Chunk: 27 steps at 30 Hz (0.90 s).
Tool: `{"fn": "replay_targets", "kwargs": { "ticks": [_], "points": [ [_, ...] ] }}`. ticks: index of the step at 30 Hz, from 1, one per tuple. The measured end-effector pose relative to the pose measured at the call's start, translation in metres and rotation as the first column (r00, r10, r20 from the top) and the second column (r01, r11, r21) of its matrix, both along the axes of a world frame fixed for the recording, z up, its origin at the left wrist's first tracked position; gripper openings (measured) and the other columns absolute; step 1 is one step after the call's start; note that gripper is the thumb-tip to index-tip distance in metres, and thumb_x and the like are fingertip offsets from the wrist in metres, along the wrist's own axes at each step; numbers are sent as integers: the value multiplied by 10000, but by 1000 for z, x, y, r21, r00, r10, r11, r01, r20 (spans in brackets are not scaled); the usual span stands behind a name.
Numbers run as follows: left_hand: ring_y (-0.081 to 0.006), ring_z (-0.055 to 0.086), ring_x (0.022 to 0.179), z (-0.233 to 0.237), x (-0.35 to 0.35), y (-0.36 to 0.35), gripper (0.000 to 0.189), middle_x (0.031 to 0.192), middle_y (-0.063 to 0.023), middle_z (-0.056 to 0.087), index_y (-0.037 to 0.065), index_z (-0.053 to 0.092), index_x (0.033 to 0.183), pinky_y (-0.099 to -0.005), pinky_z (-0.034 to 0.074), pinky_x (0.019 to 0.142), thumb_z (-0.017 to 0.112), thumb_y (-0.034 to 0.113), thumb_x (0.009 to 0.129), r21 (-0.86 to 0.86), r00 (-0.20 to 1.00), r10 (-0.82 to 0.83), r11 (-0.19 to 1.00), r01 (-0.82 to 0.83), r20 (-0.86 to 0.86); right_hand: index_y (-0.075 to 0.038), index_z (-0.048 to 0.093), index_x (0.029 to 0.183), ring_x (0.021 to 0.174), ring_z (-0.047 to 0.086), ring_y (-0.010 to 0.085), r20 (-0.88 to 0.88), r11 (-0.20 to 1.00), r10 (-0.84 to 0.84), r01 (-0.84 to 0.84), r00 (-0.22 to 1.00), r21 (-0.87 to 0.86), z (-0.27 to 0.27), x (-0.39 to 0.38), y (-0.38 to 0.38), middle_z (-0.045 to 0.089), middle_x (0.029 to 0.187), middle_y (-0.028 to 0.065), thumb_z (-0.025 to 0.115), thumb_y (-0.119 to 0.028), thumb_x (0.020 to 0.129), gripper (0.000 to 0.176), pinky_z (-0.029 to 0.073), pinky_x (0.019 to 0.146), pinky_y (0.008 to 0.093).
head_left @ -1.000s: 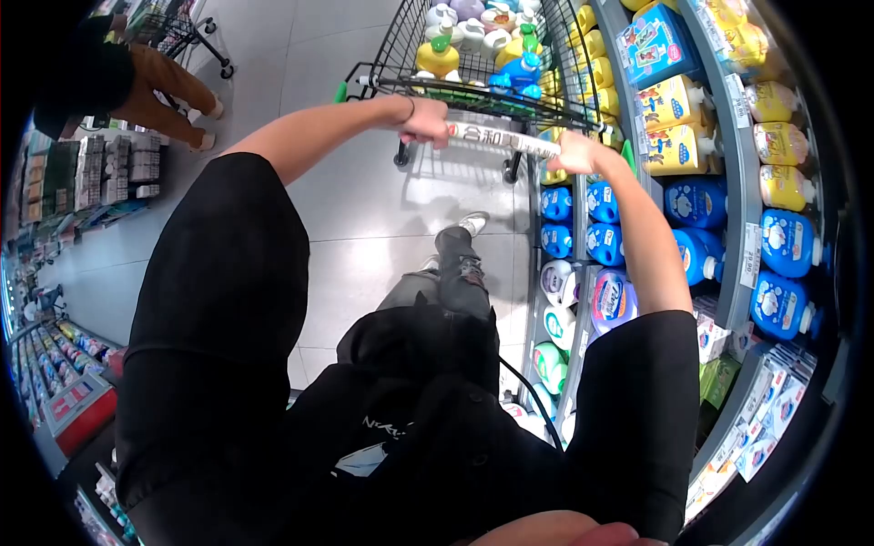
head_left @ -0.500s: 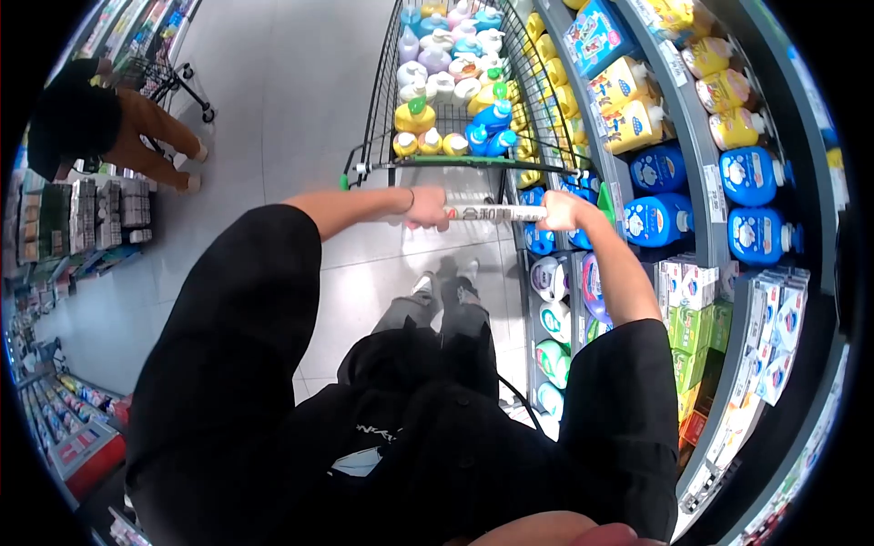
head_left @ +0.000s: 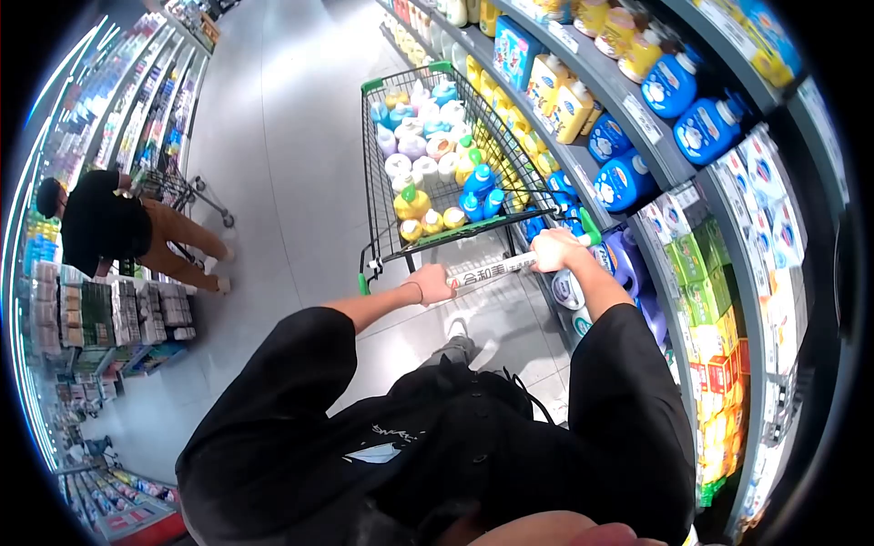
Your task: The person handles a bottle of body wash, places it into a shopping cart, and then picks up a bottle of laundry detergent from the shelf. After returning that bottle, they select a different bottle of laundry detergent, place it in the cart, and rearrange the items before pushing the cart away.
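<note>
Left grip point(head_left: 435, 284) clenched on the cart handle point(head_left: 496, 267), right grip point(head_left: 555, 248) clenched on its other end. Shopping cart point(head_left: 369, 182) is right ahead of me in the aisle, loaded with bottles point(head_left: 428, 168), its right side just beside the detergent shelf point(head_left: 637, 116). Another person point(head_left: 100, 223) with a second cart point(head_left: 177, 191) is well apart, far left.

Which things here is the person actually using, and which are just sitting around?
In use: left hand and right hand closed on the cart handle; shopping cart; bottles inside it.
Just around: blue jugs on the shelf; green boxes; another person at a second cart.
</note>
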<state>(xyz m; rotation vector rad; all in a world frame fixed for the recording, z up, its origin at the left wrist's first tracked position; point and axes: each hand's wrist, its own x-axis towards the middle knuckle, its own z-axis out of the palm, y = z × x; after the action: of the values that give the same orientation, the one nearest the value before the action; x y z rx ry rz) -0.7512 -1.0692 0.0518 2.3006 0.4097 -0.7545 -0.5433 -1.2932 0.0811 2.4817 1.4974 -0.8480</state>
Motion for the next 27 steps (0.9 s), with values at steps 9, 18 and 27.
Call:
{"fn": "replay_targets", "kwargs": {
  "ticks": [9,18,27],
  "points": [
    [-391,678,829,-1,-24,-69,374,815,-253,676,-21,706,813,-442,537,792,589,334,790,276,992,11,960,-47,128,-158,736,824,808,693,330,200,994,38,-58,979,96,-17,-18,-63,704,804,148,644,-427,697,312,538,745,462],
    [-374,671,936,15,-36,-101,442,967,-257,677,-14,714,918,-429,534,853,582,372,748,307,994,25,950,-57,110,-137,724,829,829,693,328,274,978,-131,79,953,194,-8,-48,-89,706,834,158,622,-346,736,250,537,759,452],
    [-365,676,903,2,-42,-99,386,946,-228,688,20,715,918,-446,544,809,609,344,737,219,982,-20,976,-22,187,-157,686,797,978,628,245,388,986,-100,38,916,165,-27,-51,-91,688,878,93,621,-313,723,184,388,880,385]
  ]
}}
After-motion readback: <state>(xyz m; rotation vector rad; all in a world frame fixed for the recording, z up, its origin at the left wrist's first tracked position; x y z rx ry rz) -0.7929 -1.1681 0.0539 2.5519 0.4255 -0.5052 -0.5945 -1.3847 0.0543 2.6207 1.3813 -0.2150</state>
